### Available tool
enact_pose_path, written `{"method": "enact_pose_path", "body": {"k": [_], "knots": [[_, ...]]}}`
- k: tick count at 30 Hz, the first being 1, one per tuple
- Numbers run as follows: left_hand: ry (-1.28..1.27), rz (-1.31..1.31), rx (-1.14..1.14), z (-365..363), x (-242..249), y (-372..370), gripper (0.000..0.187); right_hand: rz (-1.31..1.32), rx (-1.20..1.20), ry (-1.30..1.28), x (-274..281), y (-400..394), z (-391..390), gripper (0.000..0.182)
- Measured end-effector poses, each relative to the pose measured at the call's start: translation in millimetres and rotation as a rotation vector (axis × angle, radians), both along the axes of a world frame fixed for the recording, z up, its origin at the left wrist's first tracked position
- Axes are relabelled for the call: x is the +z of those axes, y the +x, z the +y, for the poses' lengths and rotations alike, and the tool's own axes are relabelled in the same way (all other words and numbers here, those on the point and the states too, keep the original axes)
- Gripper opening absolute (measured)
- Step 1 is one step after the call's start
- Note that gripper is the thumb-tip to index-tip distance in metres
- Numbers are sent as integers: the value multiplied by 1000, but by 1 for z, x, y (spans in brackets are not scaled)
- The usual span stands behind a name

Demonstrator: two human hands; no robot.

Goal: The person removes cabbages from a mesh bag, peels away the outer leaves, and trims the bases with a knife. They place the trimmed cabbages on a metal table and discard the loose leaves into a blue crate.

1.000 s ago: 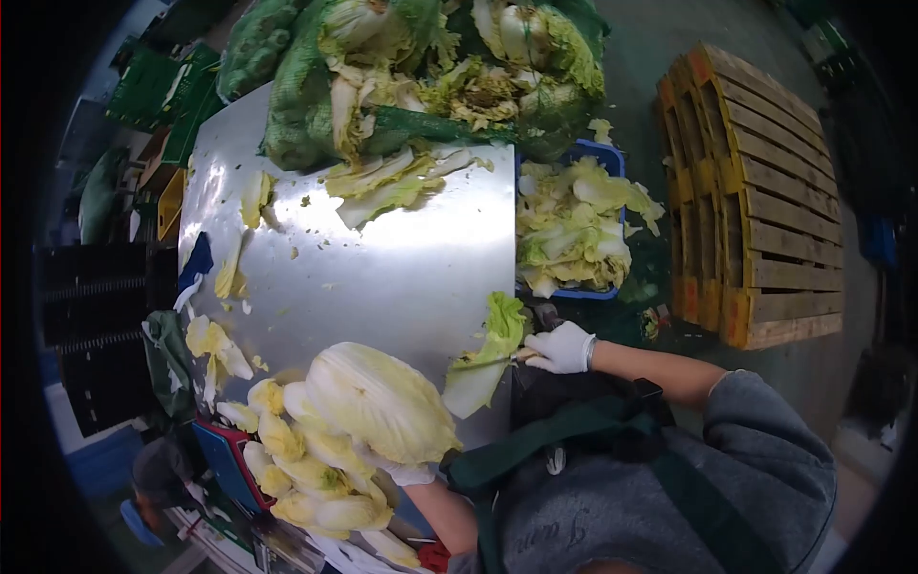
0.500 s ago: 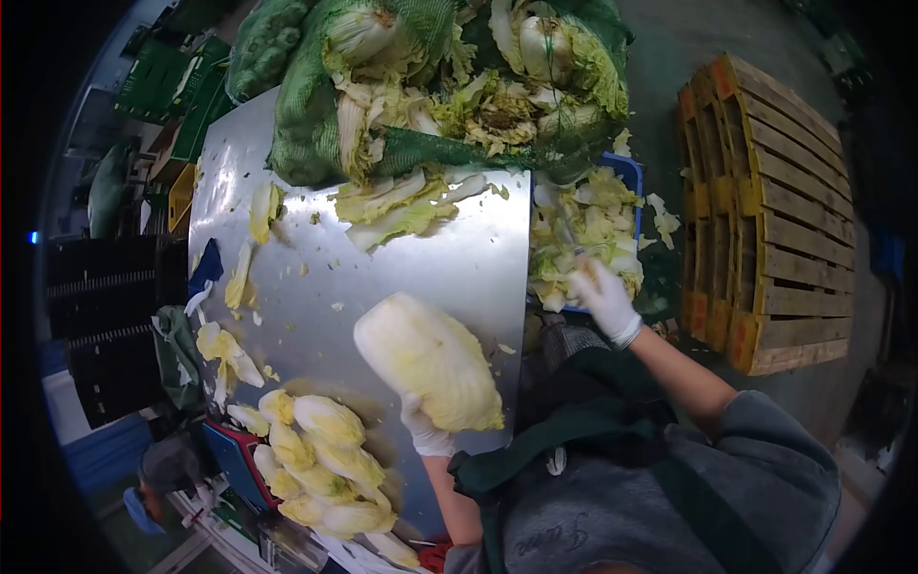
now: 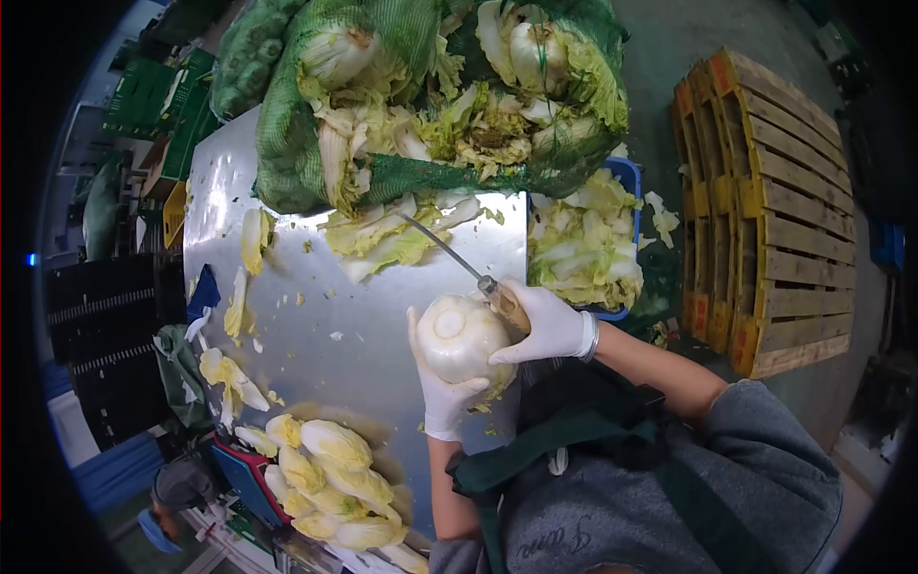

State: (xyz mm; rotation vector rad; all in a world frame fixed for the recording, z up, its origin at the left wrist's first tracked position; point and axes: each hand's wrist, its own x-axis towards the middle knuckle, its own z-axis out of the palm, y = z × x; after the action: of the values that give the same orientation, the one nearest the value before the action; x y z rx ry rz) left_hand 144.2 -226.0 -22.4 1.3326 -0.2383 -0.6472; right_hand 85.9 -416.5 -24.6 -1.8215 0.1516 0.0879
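Note:
A napa cabbage (image 3: 457, 335) is held over the metal table (image 3: 316, 335), its pale cut base facing up. My left hand (image 3: 442, 387), in a white glove, wraps round its left and lower side. In my gloved right hand (image 3: 550, 323) is a knife (image 3: 505, 304) with a wooden handle; its blade points up and left, away from the cabbage. The thumb of that hand touches the cabbage's right side. Loose outer leaves (image 3: 382, 239) lie on the table beyond the blade.
Green net bags of cabbages (image 3: 382, 86) cover the far table edge. A blue crate (image 3: 626, 177) of leaves stands at the right, near stacked wooden pallets (image 3: 765, 210). Trimmed cabbages (image 3: 339, 483) lie at the lower left. Another person (image 3: 182, 483) is beyond them.
The cabbage has been turned from lying sideways to base up. My right hand has moved left from over the crate to the cabbage, bringing the knife with it.

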Motion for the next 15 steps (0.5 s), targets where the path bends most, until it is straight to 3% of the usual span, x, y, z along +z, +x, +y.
{"method": "enact_pose_path", "body": {"k": [2,6,12,15], "knots": [[36,-86,18,5,-11,-2,121,28,50,1,1,-1,0,70],[91,-147,66,7,-17,-8,119,-173,48,-124,-1,3,-4,64],[132,-194,57,1,-14,2,111,67,-16,-106,14,0,3,62],[169,-204,29,-4,-11,1,108,67,-45,-144,9,-6,4,61]]}}
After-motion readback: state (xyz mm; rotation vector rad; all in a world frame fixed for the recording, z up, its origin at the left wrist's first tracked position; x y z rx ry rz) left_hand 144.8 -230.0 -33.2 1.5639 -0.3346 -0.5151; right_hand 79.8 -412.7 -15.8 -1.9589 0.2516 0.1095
